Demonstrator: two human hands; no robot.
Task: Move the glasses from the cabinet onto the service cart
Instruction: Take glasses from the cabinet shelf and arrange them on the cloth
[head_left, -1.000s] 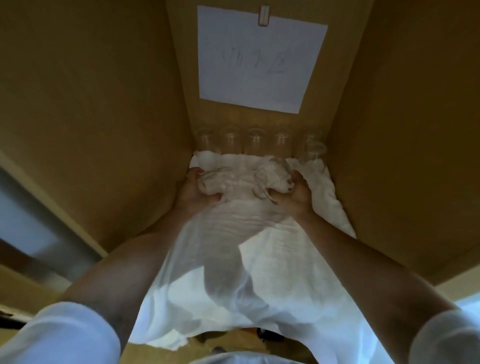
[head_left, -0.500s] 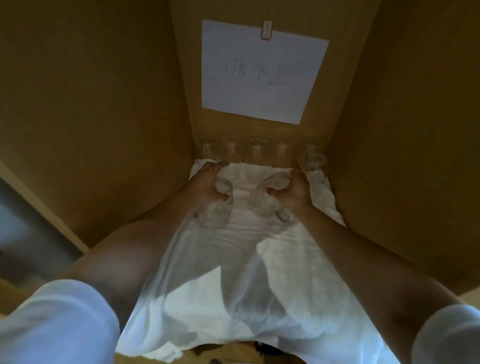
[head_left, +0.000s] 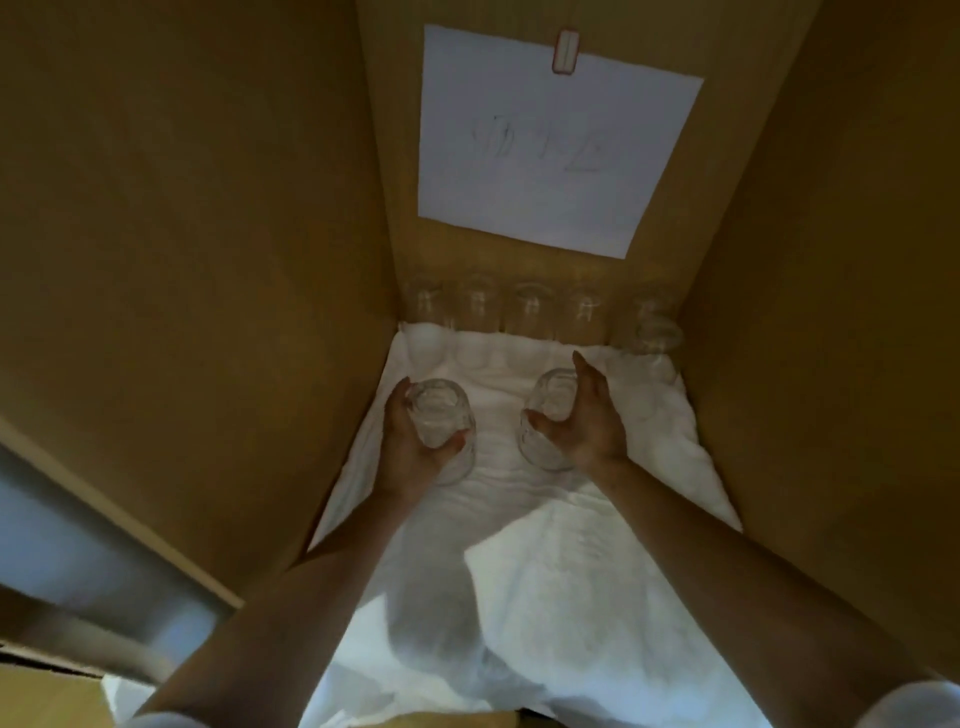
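Note:
Both my arms reach into a wooden cabinet whose shelf is covered by a white cloth (head_left: 649, 467). My left hand (head_left: 410, 457) grips a clear glass (head_left: 441, 421), base up, near the left wall. My right hand (head_left: 587, 421) holds a second clear glass (head_left: 550, 410) from its right side, thumb in front and fingers behind. Both glasses are upside down, at or just above the cloth. A row of several more upturned glasses (head_left: 530, 312) stands along the back wall, with one glass (head_left: 657, 332) at the far right a little forward. The service cart is out of view.
Wooden cabinet walls (head_left: 234, 260) close in on the left and right. A white paper sheet (head_left: 550, 140) with faint writing is clipped to the back panel. The cloth hangs over the shelf's front edge toward me.
Both hands have turned upright around the two glasses and drawn slightly toward me. The glasses now stand clear of the bunched cloth, which lies flatter.

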